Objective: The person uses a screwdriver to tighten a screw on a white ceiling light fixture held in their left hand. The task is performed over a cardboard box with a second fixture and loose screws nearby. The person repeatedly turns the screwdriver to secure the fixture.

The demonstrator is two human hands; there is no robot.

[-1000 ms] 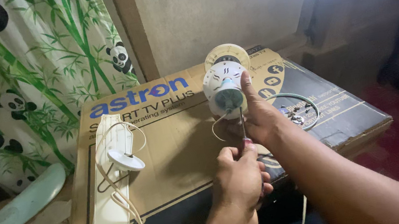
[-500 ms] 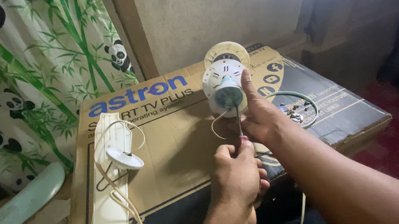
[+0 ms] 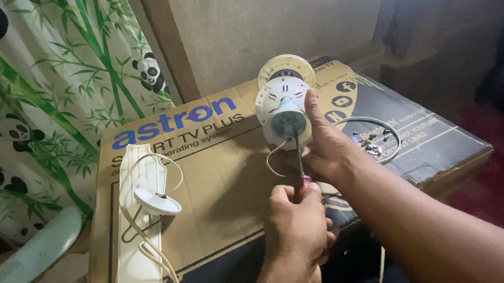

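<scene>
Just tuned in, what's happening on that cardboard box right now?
A person is working on a round white fan motor unit over a large cardboard box. The right hand steadies the unit, while the left hand grips a red-handled screwdriver with its tip up against the unit's end. A small white cap and a white cord lie on the box to the left.

Left hand [image 3: 298, 223]: fist closed around a thin upright tool, knuckles up, thumb side facing forward, forearm entering from the lower edge. Right hand [image 3: 327, 144]: reaches in from the lower right with the forearm extended diagonally, fingers wrapped behind a round white part, thumb raised along its side. The two hands sit close together, left nearer the body
</scene>
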